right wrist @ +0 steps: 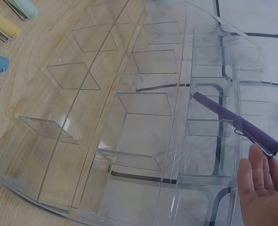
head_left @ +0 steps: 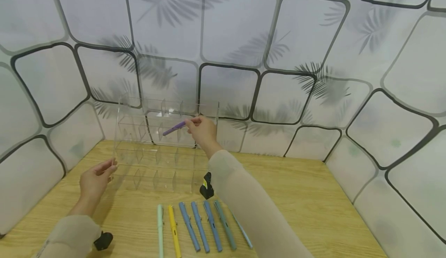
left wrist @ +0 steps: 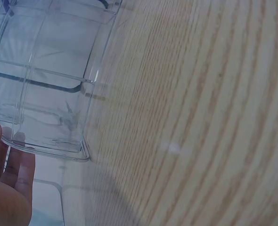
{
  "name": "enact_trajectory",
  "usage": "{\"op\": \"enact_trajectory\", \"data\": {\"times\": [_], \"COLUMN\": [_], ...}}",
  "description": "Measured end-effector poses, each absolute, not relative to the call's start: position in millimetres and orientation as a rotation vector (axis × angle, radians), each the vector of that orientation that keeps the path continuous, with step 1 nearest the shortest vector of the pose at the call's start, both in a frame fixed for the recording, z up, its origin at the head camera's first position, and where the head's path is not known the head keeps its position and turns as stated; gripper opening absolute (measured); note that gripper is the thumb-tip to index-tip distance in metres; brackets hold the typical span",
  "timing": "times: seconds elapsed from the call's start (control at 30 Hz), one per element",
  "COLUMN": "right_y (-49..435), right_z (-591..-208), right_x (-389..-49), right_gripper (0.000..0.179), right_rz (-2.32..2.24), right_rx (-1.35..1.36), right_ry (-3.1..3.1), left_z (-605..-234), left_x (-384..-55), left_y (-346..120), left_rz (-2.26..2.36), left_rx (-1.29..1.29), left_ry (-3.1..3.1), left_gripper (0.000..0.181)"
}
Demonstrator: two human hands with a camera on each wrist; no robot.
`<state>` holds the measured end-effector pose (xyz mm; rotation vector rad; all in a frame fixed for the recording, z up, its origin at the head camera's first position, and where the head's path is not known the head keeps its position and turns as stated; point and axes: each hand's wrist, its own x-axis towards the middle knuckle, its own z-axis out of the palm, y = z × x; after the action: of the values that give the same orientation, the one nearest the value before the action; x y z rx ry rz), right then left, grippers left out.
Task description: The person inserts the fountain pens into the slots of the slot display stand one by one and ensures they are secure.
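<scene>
A clear acrylic rack [head_left: 163, 161] with stepped rows of small compartments stands at the back left of the table. My left hand [head_left: 95, 180] pinches its left side panel between thumb and fingers; the left wrist view shows those fingers [left wrist: 23, 169] at the panel's edge. My right hand [head_left: 203, 132] holds a purple pen [head_left: 174, 128] by its clip end, in front of the upper rows. In the right wrist view the purple pen [right wrist: 233, 121] slants over the dividers, its free end pointing into the rack.
On the wooden table [head_left: 296, 200] lie several pens in a row: a mint pen [head_left: 160, 231], a yellow pen [head_left: 174, 231], blue pens [head_left: 189, 227] and a green pen [head_left: 225, 225]. My right forearm overlaps a thin light-blue pen [head_left: 244, 231]. A patterned curtain [head_left: 230, 91] surrounds the table.
</scene>
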<state>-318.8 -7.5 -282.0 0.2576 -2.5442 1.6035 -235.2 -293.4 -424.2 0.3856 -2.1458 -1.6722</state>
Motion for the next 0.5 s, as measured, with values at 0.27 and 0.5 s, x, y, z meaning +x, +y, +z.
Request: {"op": "enact_trajectory", "data": {"times": [0.27,0.5], "right_y": [-8.5,-8.3], "right_z": [-282.7,-283.8], "right_x": [-319.9,-321.9], "right_gripper": [0.021,0.022], "right_rz": [1.554,1.556], "right_rx": [0.309,0.326], "right_ry": [-2.512,-2.506], "left_z": [-424.2,-425.7], "left_x": [-235.4,-236.5], "left_y": [-293.9,-294.5], "left_rz": [-1.659,-1.651], "left_rx": [0.374,0.384], "left_ry": [-2.145,-2.141], "left_gripper": [0.047,0.047]}}
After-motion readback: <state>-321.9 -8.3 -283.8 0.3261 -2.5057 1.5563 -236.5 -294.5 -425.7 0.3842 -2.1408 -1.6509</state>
